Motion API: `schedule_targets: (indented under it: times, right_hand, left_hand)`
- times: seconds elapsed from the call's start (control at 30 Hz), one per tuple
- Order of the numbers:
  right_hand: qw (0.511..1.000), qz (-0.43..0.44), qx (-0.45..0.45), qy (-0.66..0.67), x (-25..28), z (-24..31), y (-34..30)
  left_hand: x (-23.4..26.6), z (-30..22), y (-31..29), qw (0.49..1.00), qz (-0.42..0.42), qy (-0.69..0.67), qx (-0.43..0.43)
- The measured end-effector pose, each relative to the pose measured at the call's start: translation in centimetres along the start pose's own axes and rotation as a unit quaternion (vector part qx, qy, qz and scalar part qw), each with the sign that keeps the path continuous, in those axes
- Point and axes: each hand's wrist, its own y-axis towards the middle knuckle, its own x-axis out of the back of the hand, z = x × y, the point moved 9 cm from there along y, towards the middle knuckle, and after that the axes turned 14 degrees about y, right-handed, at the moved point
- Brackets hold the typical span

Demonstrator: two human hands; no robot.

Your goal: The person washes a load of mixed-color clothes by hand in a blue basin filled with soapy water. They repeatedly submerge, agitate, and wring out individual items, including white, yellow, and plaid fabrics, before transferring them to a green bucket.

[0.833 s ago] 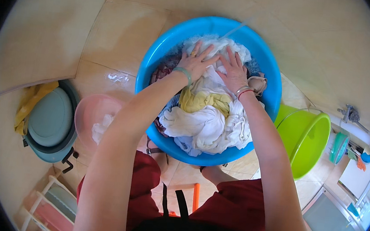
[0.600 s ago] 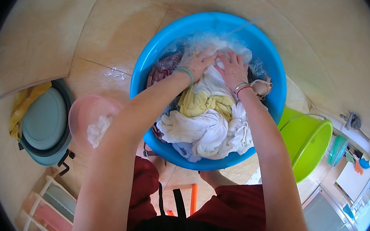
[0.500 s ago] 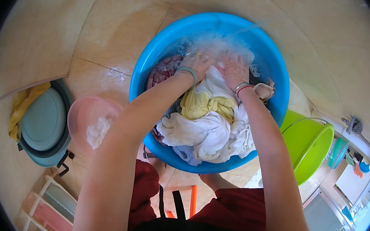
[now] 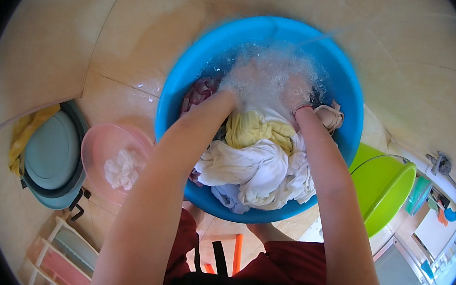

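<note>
Left hand (image 4: 242, 77) and right hand (image 4: 297, 87) are sunk in frothing water (image 4: 274, 56) at the far side of a blue tub (image 4: 253, 218); both are veiled by bubbles, so whether the fingers are spread or closed on cloth cannot be told. Laundry is piled in the tub: a white cloth (image 4: 237, 160) is heaped toward the near rim, a yellow cloth (image 4: 259, 130) is framed by the forearms, a maroon cloth (image 4: 199, 92) is seen at the left, and a beige garment (image 4: 330, 118) is bunched just beside the right wrist. Some water is left between the hands and the far rim. On the left, the tub is closely flanked by a pink basin (image 4: 89, 151) in which a white bundle (image 4: 122, 169) is held; farther left, a teal tub (image 4: 54, 150) is propped near the wall. On the right, space is taken up by a lime-green bucket (image 4: 380, 184), with a tap (image 4: 439, 162) mounted beyond it. The near side is blocked by the person's legs.
</note>
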Motion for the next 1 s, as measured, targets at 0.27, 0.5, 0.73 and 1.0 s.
schedule_targets:
  times: [0.27,0.5,0.73,1.0]
  right_hand:
    - [0.967,-0.231,0.04,0.095,6.7,1.3,-5.1]
    - [0.882,-0.233,-0.058,0.406,18.9,1.5,-10.7]
    - [0.701,-0.355,0.034,0.617,32.7,3.4,-17.4]
    - [0.61,-0.404,0.183,0.656,38.8,4.9,-21.5]
  left_hand:
    - [2.4,2.1,-0.9,0.993,0.111,-0.016,0.032]
    - [18.2,3.6,-0.1,0.988,-0.056,-0.127,0.065]
    - [34.2,4.9,-0.9,0.936,-0.15,-0.299,0.105]
    - [41.5,5.5,-3.1,0.859,-0.221,-0.455,0.079]
